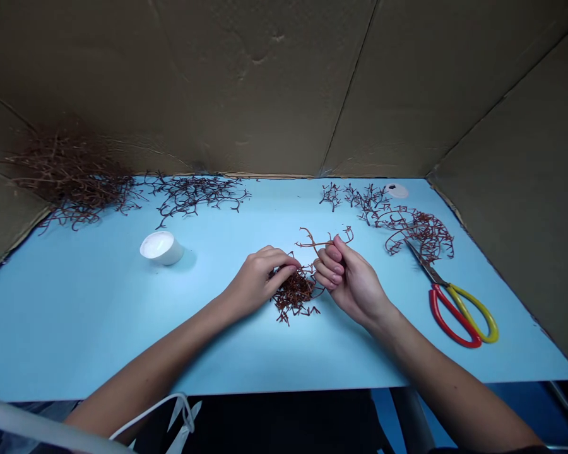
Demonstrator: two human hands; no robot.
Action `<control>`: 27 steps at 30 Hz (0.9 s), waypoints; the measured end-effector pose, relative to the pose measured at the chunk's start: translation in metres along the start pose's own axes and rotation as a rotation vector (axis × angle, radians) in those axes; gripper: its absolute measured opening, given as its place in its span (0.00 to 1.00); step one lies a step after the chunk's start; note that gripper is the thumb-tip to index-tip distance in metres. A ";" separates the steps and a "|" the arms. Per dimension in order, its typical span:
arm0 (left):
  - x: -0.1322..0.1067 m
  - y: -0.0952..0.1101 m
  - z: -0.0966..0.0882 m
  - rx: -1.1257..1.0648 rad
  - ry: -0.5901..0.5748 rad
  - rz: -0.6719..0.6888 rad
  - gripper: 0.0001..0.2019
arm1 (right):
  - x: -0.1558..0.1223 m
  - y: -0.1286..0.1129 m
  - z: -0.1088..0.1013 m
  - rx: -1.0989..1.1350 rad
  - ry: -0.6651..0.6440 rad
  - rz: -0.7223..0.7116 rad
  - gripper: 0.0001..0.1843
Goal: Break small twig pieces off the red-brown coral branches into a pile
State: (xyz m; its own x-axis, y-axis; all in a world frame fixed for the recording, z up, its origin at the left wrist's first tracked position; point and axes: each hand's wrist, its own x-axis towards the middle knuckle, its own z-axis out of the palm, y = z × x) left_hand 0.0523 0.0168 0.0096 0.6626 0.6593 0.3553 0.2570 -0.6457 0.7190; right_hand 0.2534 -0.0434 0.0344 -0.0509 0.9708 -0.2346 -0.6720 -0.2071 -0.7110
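Twigs (pixel 296 295), dark reddish-brown and finely forked, lie bunched at lower centre of my feed, on a pale blue board (pixel 274 359). The left hand (pixel 258 282) is curled over them, its fingers together and pressing down. From here, I read that grip as closed on the twigs, although the thumb is hidden. The right hand (pixel 353 282) is just beside it, with fingers and thumb pinched on a forked sprig (pixel 324 241) that sticks up above the bunch.

Cardboard walls (pixel 246 82) box in the back and both sides of the board. At the upper left, a heap of twigs (pixel 73 180) leans against the cardboard, and a looser spread (pixel 196 195) lies just to its right along the back edge. More sprigs (pixel 366 200) and a curved tangle (pixel 419 233) sit at the upper right, near a white disc (pixel 396 190) with a dark mark. Scissors (pixel 461 312) with red and yellow handles lie at the right, their blades reaching up into the tangle. Left of centre, a white cup (pixel 161 248) lies tilted on the board. A white cable (pixel 154 413) runs across the lower left, below the board's front edge.
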 end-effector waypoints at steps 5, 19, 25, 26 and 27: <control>0.000 0.004 0.001 -0.042 -0.001 0.018 0.07 | 0.000 -0.002 0.002 0.044 -0.014 -0.005 0.26; -0.004 0.011 0.006 0.074 -0.037 0.158 0.12 | -0.003 0.007 0.007 -0.015 -0.069 0.046 0.28; -0.003 0.014 0.006 0.091 -0.105 0.266 0.15 | -0.008 0.008 0.010 -0.087 -0.096 0.095 0.29; -0.003 0.016 0.006 0.113 -0.126 0.292 0.14 | -0.009 0.007 0.011 -0.108 -0.101 0.104 0.29; -0.003 0.018 0.005 0.130 -0.143 0.315 0.14 | -0.010 0.005 0.011 -0.135 -0.107 0.114 0.30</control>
State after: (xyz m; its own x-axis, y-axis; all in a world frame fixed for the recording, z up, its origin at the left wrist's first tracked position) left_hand 0.0584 0.0014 0.0181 0.8127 0.3660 0.4534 0.1063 -0.8582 0.5022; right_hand 0.2421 -0.0532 0.0405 -0.2045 0.9459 -0.2518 -0.5525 -0.3239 -0.7680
